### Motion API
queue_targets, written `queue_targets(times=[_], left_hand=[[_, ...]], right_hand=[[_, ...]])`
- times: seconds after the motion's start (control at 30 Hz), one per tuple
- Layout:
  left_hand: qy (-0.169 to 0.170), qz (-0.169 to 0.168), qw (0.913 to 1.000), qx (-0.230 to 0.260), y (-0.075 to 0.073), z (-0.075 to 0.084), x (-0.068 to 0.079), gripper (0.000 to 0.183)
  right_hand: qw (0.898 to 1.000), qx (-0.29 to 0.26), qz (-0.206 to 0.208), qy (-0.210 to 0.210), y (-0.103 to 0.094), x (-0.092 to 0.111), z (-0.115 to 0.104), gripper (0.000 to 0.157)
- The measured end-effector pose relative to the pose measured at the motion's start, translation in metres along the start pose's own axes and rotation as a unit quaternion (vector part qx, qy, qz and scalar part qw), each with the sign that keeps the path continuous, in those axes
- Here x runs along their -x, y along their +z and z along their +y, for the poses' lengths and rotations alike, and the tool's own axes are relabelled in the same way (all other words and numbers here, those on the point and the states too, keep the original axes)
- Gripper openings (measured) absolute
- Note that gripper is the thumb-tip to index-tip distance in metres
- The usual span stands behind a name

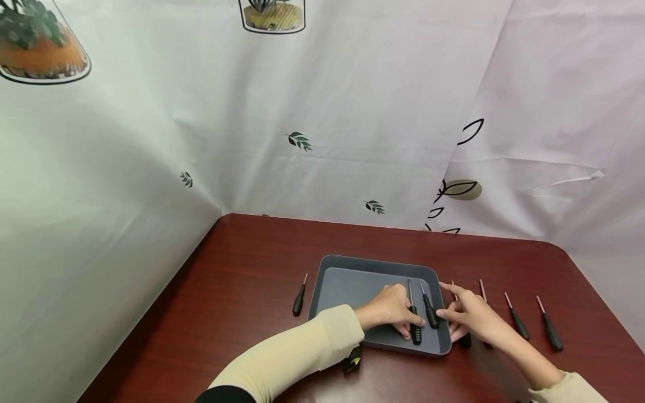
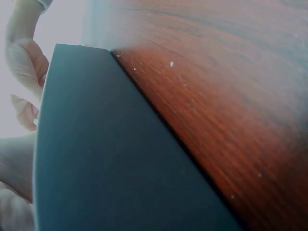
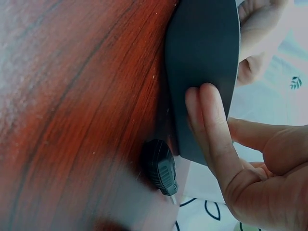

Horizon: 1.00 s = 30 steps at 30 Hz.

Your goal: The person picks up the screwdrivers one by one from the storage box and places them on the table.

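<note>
A shallow grey tray lies on the table, with two black-handled screwdrivers at its right side. My left hand reaches into the tray and pinches the handle of one screwdriver, thumb across it. Just right of it lies the second screwdriver, its handle close to my right thumb. My right hand grips the tray's right wall. In the right wrist view, two fingers press the outside of the wall, while the thumb passes over the rim. The left wrist view mostly shows the tray's outer wall.
Right of the tray lie several screwdrivers, including one and another farther right; my right hand partly covers the nearest ones. Another screwdriver lies left of the tray. A black and yellow item shows by my left sleeve. Patterned cloth hangs behind the table.
</note>
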<state>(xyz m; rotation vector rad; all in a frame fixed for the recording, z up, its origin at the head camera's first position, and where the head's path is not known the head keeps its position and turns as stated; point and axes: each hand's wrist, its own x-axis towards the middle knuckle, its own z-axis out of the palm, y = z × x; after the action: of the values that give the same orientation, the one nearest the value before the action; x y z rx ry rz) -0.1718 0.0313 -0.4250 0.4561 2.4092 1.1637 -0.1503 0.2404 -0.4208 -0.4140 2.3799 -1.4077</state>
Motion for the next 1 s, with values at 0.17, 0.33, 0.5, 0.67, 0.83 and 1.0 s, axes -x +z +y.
queue_targets(times=[0.17,0.33,0.5,0.67,0.83,1.0], left_hand=[[-0.005,-0.001,0.9999,0.015,-0.0010,0.0006,0.0006,0.032],[-0.009,0.008,0.9998,0.016,-0.0015,0.0008,0.0012,0.029],[-0.014,0.021,0.9996,0.011,-0.0008,0.0034,0.0019,0.026],[-0.010,0.022,0.9997,0.006,-0.0009,0.0053,0.0031,0.025],[-0.009,0.015,0.9995,0.025,-0.0042,0.0029,0.0019,0.027],[-0.020,-0.001,0.9972,0.072,-0.0090,0.0006,-0.0002,0.022]], right_hand=[[1.000,0.009,0.006,0.001,-0.0003,-0.0010,-0.0017,0.077],[1.000,0.015,0.013,0.006,0.0007,-0.0018,-0.0027,0.075],[1.000,0.015,0.015,0.003,0.0011,-0.0021,-0.0030,0.074],[1.000,0.019,0.016,0.005,0.0012,-0.0024,-0.0024,0.075],[1.000,0.015,0.017,0.004,0.0003,-0.0021,-0.0007,0.075],[1.000,0.014,0.014,0.002,-0.0009,-0.0007,0.0001,0.076]])
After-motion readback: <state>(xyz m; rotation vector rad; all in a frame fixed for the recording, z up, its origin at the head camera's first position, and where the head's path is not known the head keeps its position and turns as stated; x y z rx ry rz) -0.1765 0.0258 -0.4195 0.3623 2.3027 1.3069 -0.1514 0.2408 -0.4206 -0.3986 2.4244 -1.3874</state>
